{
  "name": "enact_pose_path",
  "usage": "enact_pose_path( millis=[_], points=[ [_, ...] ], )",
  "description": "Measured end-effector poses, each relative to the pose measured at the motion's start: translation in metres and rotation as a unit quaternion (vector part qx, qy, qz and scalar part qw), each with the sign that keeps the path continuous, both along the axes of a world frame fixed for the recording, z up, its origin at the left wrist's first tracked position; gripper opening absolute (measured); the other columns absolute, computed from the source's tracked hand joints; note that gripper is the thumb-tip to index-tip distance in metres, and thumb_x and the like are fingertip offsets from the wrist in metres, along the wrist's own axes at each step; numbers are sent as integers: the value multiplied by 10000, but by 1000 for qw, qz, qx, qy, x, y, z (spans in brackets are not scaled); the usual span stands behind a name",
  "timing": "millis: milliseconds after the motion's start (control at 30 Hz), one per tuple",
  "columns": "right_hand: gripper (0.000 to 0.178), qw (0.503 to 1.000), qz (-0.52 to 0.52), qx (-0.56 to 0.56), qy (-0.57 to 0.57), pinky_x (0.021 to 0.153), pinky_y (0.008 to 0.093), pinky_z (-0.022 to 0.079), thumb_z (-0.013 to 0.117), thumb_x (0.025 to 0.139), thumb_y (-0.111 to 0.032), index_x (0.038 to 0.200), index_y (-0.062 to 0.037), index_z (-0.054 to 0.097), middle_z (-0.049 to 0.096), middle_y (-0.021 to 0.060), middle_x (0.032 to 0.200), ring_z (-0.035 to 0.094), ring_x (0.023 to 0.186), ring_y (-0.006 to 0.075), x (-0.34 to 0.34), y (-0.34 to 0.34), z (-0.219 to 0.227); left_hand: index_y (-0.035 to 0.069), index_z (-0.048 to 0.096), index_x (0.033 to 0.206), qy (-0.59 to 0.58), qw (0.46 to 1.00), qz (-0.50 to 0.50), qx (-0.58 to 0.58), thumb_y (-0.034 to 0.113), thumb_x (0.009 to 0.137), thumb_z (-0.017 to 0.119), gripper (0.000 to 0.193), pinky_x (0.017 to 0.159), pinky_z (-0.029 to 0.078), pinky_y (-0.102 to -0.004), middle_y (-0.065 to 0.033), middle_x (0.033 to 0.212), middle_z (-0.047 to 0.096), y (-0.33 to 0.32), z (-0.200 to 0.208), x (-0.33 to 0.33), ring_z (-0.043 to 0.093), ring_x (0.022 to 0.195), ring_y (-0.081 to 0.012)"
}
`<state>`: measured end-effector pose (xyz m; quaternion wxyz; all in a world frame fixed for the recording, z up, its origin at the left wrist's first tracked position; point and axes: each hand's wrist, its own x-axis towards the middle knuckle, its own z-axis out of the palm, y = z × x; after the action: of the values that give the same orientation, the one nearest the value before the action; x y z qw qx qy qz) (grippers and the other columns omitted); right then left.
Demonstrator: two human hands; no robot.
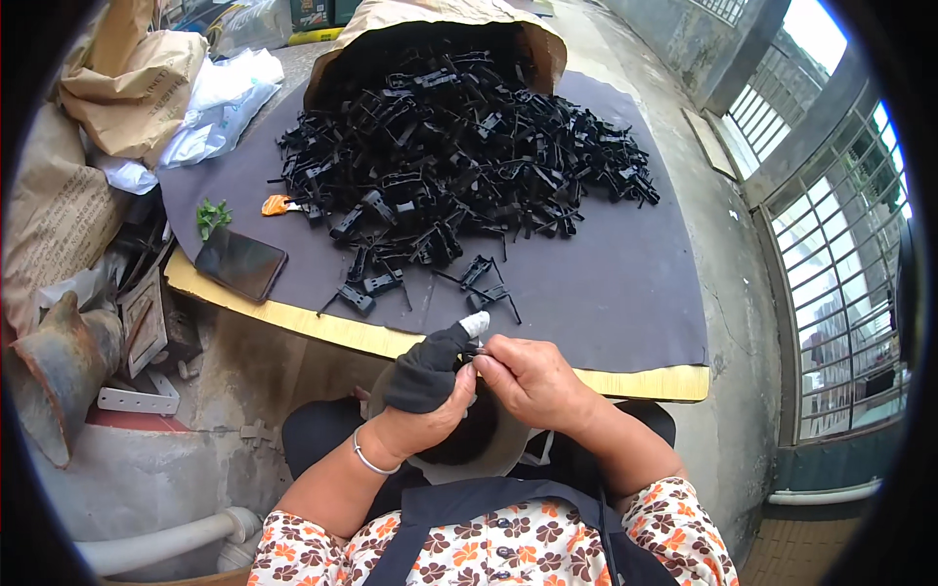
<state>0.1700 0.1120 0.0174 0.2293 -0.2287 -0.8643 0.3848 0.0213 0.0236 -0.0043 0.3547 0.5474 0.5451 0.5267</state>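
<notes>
Just off the table's near edge, above a pale bucket (pixel 451 475) between my knees, both my hands meet. My left hand (pixel 427 376) wears a black fabric cover, with white wrapping on one fingertip; its fingers are closed on a small black plastic part (pixel 470 356). My right hand (pixel 537 383), bare, pinches at the same part with thumb and forefinger. Most of the part is hidden by the fingers. A few loose black plastic parts (pixel 481 283) with thin arms lie on the table beyond my hands. Behind them spreads a large heap of similar parts (pixel 440 166).
The heap spills from an open brown paper sack (pixel 549 54) on the dark-covered table (pixel 625 303). At the left lie a phone (pixel 241 264), a green sprig (pixel 212 217) and an orange wrapper (pixel 277 205). Sacks (pixel 137 93) and rusty metal (pixel 66 366) crowd the left side.
</notes>
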Motion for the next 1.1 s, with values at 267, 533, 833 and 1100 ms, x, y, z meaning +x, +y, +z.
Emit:
enact_pose_path(
  millis=[267,533,833,1100],
  points=[
    [184,997,2,-76,4,563,408,436,528,922,-146,810,-2,503,551,186,690,531,628,399,1,-2,-7,-62,550,1161,231,957,43,171,-61,792,548,369,830,496,-340,-191,1081,618,4,-6,1,621,923,-303],
    [182,996,35,-75,21,571,394,439,539,918,-158,825,-3,517,557,177,699,543,642,382,5,1,-10,-52,545,1164,276,937,52,206,-35,801,568,363,818,494,-325,-175,1034,623,1,-5,3,626,909,-276],
    [156,997,43,55,-14,574,319,470,662,807,-94,954,-45,638,591,89,682,585,601,234,13,11,-10,-28,445,1286,-218,972,-83,-25,43,911,534,392,624,452,-194,-36,912,611,2,2,-15,515,681,-48],
    [198,991,43,16,126,504,270,416,693,769,-31,955,-67,637,529,23,631,510,540,142,8,14,-12,-28,398,1293,-158,986,-49,-17,94,934,491,389,548,439,-195,-30,843,589,0,-3,-11,496,586,-41]
  ],
)
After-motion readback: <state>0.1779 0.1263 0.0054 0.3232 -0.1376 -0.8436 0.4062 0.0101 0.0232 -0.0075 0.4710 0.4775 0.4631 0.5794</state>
